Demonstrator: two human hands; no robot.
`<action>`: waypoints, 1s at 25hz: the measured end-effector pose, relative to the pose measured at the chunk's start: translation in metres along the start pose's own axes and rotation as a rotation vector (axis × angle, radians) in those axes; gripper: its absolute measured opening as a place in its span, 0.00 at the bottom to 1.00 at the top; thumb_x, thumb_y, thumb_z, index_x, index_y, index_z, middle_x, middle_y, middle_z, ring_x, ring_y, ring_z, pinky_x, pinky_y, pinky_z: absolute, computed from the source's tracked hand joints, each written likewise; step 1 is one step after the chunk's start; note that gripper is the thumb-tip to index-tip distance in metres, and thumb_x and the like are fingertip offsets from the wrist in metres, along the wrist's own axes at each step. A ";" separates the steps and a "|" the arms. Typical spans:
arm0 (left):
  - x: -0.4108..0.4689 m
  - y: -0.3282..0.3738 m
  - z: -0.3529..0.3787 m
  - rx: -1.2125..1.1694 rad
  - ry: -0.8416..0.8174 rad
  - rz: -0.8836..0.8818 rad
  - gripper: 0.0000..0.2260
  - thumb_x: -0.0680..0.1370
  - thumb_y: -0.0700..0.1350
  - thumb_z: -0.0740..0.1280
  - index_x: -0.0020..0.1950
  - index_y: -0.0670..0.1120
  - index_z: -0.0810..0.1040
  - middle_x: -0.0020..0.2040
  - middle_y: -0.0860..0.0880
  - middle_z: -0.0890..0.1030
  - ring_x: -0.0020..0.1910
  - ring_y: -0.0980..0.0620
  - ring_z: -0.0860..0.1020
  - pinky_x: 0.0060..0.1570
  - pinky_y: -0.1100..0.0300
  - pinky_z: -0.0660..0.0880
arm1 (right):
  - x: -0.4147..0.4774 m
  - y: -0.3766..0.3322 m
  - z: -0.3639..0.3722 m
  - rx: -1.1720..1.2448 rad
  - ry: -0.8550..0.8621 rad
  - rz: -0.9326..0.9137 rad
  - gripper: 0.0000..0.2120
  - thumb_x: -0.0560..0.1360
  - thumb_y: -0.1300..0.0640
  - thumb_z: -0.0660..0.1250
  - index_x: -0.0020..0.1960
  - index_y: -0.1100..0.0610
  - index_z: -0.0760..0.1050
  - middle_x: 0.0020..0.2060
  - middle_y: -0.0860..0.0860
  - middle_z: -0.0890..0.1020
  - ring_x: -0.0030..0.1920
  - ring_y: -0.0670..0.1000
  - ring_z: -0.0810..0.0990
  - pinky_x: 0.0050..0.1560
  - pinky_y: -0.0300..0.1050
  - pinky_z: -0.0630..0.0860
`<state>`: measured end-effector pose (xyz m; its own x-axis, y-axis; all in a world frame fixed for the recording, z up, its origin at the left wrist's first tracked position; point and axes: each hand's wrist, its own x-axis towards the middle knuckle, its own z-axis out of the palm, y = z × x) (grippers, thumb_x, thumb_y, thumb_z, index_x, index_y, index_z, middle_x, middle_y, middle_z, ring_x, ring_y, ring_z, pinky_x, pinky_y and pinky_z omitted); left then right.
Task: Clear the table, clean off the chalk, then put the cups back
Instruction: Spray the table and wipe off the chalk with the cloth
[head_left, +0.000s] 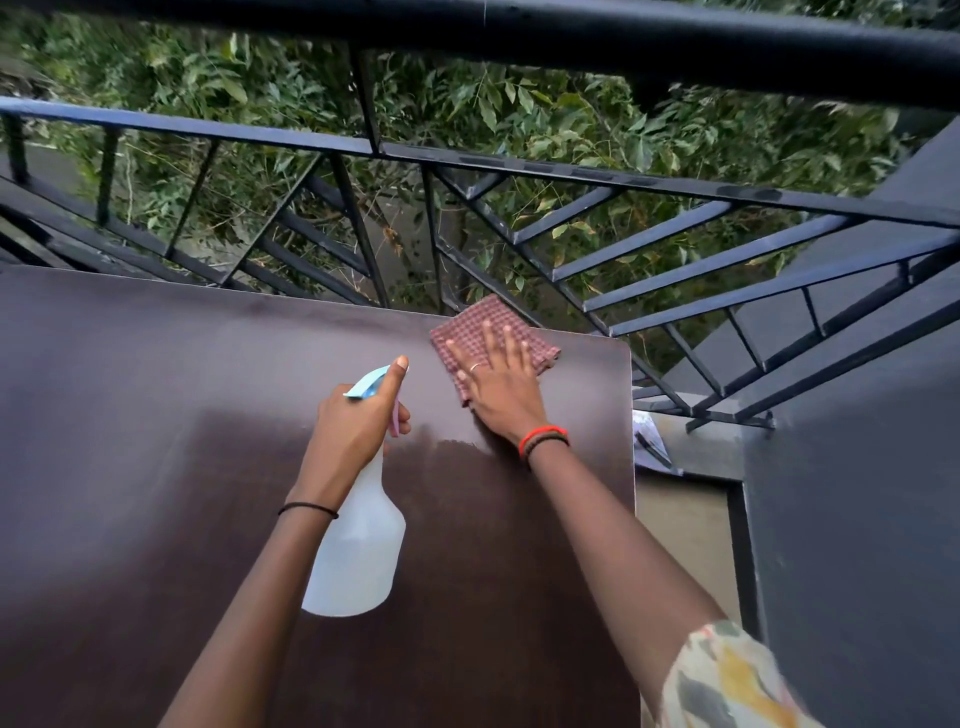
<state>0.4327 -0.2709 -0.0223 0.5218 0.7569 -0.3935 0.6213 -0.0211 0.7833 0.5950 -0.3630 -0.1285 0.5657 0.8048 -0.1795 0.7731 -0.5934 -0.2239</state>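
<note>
Right hand (498, 387) presses flat on the soft, limp cloth (493, 340); left hand (358, 421) grips the light, likely slick spray bottle (358, 551) by its neck.

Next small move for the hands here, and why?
Probably sweep the right hand, pressed flat on the checked cloth at the far right corner of the table, leftward along the far edge. That band looks paler and hazier than the darker near part, so chalk may remain there. The left hand holds the spray bottle clear.
</note>
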 end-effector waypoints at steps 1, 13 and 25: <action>0.000 -0.001 -0.002 0.003 0.004 -0.004 0.33 0.78 0.64 0.60 0.39 0.33 0.82 0.35 0.45 0.84 0.41 0.47 0.83 0.51 0.46 0.81 | -0.008 -0.015 0.006 -0.012 -0.008 -0.051 0.22 0.81 0.44 0.47 0.75 0.38 0.51 0.78 0.56 0.47 0.76 0.61 0.43 0.74 0.58 0.40; 0.003 -0.006 -0.021 -0.042 0.039 -0.011 0.34 0.78 0.64 0.60 0.36 0.33 0.81 0.34 0.46 0.84 0.40 0.51 0.83 0.52 0.46 0.80 | -0.124 0.066 0.012 -0.016 0.067 0.105 0.24 0.79 0.44 0.45 0.75 0.37 0.50 0.77 0.53 0.51 0.76 0.60 0.50 0.75 0.54 0.44; -0.029 -0.033 -0.070 -0.003 0.176 -0.033 0.33 0.79 0.63 0.60 0.36 0.33 0.80 0.25 0.53 0.81 0.26 0.61 0.78 0.46 0.53 0.80 | -0.026 -0.125 0.039 -0.066 -0.070 -0.335 0.23 0.79 0.46 0.50 0.73 0.41 0.62 0.76 0.58 0.55 0.75 0.64 0.53 0.74 0.61 0.49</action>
<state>0.3557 -0.2465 -0.0025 0.3906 0.8596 -0.3294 0.6347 0.0077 0.7728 0.4722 -0.3105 -0.1330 0.2586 0.9505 -0.1721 0.9307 -0.2929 -0.2194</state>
